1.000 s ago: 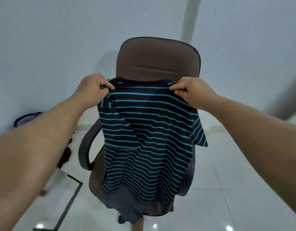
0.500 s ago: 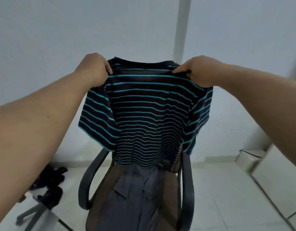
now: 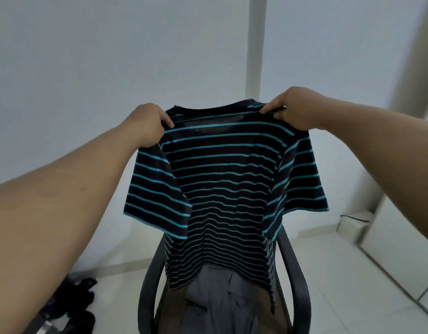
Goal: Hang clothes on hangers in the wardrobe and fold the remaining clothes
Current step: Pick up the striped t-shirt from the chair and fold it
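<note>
Hands pinching a garment by its shoulders, seen from the head camera. The left hand (image 3: 149, 122) is closed over one shoulder seam of the striped T-shirt (image 3: 222, 179); the right hand (image 3: 296, 109) is closed over the other, thumb and fingers clamped on the fabric beside the neckline. Between them the collar edge sags only slightly. The shirt hangs free in the air in front of the person, both short sleeves drooping outward and the hem dangling just above the seat of the office chair (image 3: 294, 280). A grey garment (image 3: 215, 300) lies on that seat beneath the hem. The shirt appears thin and light: wall brightness shows faintly through the knit near the neck. It is soft and limp, not fragile, and should drape wherever unsupported. The shoulder seams look the best points of hold, since they keep the body flat and the neck opening accessible for a hanger. No hanger or wardrobe rail is visible.
</note>
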